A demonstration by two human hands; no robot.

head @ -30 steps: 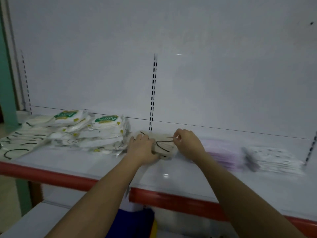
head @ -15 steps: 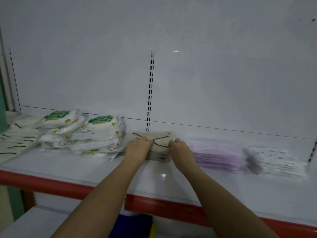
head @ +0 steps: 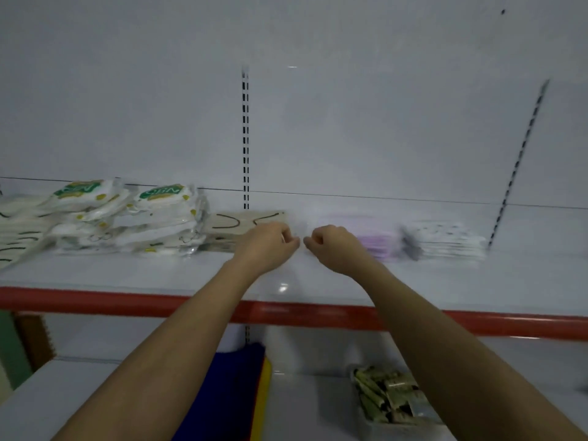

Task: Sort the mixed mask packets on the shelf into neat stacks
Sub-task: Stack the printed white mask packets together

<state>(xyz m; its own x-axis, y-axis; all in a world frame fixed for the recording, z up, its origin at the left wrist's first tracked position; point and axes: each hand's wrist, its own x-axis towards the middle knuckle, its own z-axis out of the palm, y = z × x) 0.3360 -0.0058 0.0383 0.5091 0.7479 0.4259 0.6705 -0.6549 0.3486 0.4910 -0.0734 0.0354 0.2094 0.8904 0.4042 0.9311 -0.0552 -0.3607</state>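
Both hands are hovering over the shelf (head: 159, 275), fingers curled and holding nothing. The left hand (head: 267, 246) is nearer the beige packet stack (head: 241, 224), just behind it; the right hand (head: 334, 246) is beside the purple stack (head: 375, 243).

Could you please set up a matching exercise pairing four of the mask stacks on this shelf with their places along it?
Things:
1. beige stack
2. purple stack
3. green-labelled packets
4. dotted white stack

Places:
A. farthest right of the four
B. just behind the left hand
C. farthest left of the four
D. just beyond the right hand

Pairs: 1-B, 2-D, 3-C, 4-A
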